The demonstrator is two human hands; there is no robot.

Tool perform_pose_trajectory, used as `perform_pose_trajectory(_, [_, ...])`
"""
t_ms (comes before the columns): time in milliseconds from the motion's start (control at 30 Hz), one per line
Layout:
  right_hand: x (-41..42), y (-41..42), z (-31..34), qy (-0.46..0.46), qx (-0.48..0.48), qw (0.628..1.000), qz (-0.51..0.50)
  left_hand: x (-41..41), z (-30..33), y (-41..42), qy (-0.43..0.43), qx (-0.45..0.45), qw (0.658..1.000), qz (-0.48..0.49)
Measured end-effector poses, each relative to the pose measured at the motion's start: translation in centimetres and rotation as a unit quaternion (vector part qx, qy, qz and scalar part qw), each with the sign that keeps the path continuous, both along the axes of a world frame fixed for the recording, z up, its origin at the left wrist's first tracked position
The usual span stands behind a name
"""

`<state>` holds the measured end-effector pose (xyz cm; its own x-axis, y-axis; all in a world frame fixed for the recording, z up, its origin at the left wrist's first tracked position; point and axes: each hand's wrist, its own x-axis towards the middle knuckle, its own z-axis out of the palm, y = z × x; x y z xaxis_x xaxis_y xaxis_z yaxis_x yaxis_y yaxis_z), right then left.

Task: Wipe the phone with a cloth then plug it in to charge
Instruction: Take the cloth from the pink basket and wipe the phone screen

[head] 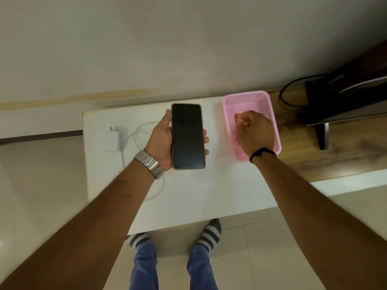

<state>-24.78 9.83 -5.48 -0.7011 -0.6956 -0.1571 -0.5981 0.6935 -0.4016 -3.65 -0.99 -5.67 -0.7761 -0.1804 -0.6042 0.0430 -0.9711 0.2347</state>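
**Desk contents, left to right: charger, phone, basket**

Surface: white desk [188, 195], rectangular, set against a pale wall [146, 38]; pale tiled floor [41, 164] to the left and below. A wood-grain surface [335, 147] adjoins on the right.

1. White charger adapter [114, 139], lying flat at the desk's left edge, its two prongs pointing toward the wall. White cable [137, 135] loops from it and passes under the left forearm.

2. Left hand [162, 141], metal watch [149, 164] at the wrist. Grip closed around the phone: thumb along its left edge, fingertips [206, 140] wrapping the right edge.

3. Phone [187, 136], dark screen facing up, in a grey case. Held over the desk's middle, near the far edge. Long axis runs from the person toward the wall, roughly upright in view; which end is the top cannot be told.

4. Right hand [256, 132], dark band [262, 153] at the wrist, reaching down into the basket. Grip closed on a pinkish cloth [239, 118], only a small part visible at the knuckles.

5. Pink perforated basket [263, 101], on the desk's right end, just beside the phone.

6. Dark objects with a black cord [284, 95], far right; not identifiable.

Below the desk: striped socks [210, 233] and blue trousers [144, 268].
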Motion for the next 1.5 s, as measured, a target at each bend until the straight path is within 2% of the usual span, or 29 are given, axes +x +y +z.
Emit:
perform_pose_trajectory(100, [-1.9, 0.6, -2.5, 0.003, 0.084, 0.995, 0.053, 0.0, -0.3, -0.1, 0.022, -0.016, 1.000, -0.012])
perform_pose_trajectory(200, [-2.4, 0.9, -4.4, -0.022, 0.096, 0.990, 0.096, -0.1, -0.5, -0.3, 0.043, -0.024, 0.999, -0.019])
perform_pose_trajectory(333, [-2.3, 1.1, -4.6, -0.047, 0.065, 0.996, 0.034, -0.3, -0.3, -0.5, 0.042, -0.028, 0.998, -0.021])
perform_pose_trajectory(400, [-2.0, 0.3, -2.9, -0.087, -0.019, 0.995, -0.043, -0.4, 0.1, -0.5, 0.035, -0.022, 0.999, -0.013])
perform_pose_trajectory(433, [-1.7, -0.2, -1.5, -0.145, -0.087, 0.982, -0.078, -0.4, 0.3, -0.5, 0.031, -0.017, 0.999, -0.006])
perform_pose_trajectory(467, [-1.3, -0.8, -0.1, -0.243, -0.176, 0.950, -0.085, -0.5, 0.4, -0.5, 0.028, -0.013, 1.000, 0.000])
perform_pose_trajectory(533, [0.8, -2.1, 3.7, -0.377, -0.266, 0.887, -0.008, -0.7, 0.9, -0.5, 0.022, -0.010, 1.000, 0.010])
perform_pose_trajectory(600, [3.4, -3.0, 6.5, -0.346, -0.260, 0.899, 0.071, -1.0, 1.4, -0.4, 0.004, -0.005, 1.000, 0.015])
perform_pose_trajectory(667, [5.8, -3.3, 8.3, -0.172, -0.211, 0.952, 0.138, -1.3, 2.2, -0.2, -0.012, -0.009, 1.000, 0.027])
perform_pose_trajectory(700, [6.7, -3.5, 9.1, -0.082, -0.176, 0.966, 0.173, -1.3, 2.6, -0.2, -0.020, -0.018, 0.999, 0.034])
perform_pose_trajectory(733, [7.4, -3.8, 9.4, -0.027, -0.139, 0.966, 0.217, -1.2, 2.9, -0.2, -0.032, -0.028, 0.998, 0.038])
perform_pose_trajectory(800, [8.0, -4.6, 9.7, 0.017, -0.064, 0.959, 0.276, -1.1, 3.4, -0.3, -0.049, -0.040, 0.997, 0.044])
perform_pose_trajectory(900, [8.0, -5.3, 10.0, 0.078, -0.031, 0.948, 0.307, -0.8, 4.2, -0.7, -0.052, -0.044, 0.996, 0.061])
perform_pose_trajectory(1067, [10.3, -3.5, 11.0, 0.056, -0.047, 0.940, 0.332, -0.5, 5.8, -1.5, -0.015, -0.039, 0.997, 0.067])
perform_pose_trajectory(1167, [11.8, -0.6, 11.6, 0.049, -0.043, 0.914, 0.400, 0.1, 6.0, -1.5, -0.024, -0.038, 0.997, 0.064])
perform_pose_trajectory(1233, [10.9, -0.8, 11.8, 0.085, -0.016, 0.896, 0.436, 0.6, 6.4, -0.9, -0.013, -0.025, 0.997, 0.078])
perform_pose_trajectory(1300, [9.2, -3.0, 12.5, 0.072, -0.012, 0.915, 0.397, 0.9, 6.8, -0.4, 0.005, -0.023, 0.997, 0.077])
perform_pose_trajectory(1367, [8.8, -4.9, 13.3, 0.015, -0.125, 0.948, 0.291, 0.9, 7.5, -0.2, 0.021, -0.034, 0.997, 0.060])
perform_pose_trajectory(1400, [9.6, -5.3, 13.7, 0.011, -0.165, 0.952, 0.259, 0.9, 7.8, -0.4, 0.029, -0.034, 0.997, 0.060])
perform_pose_trajectory(1433, [10.8, -5.0, 13.9, 0.027, -0.165, 0.951, 0.262, 1.0, 8.2, -0.7, 0.030, -0.029, 0.997, 0.069])
perform_pose_trajectory(1500, [13.3, -2.4, 13.6, 0.059, -0.128, 0.933, 0.331, 1.3, 8.8, -1.5, 0.033, -0.027, 0.996, 0.081])
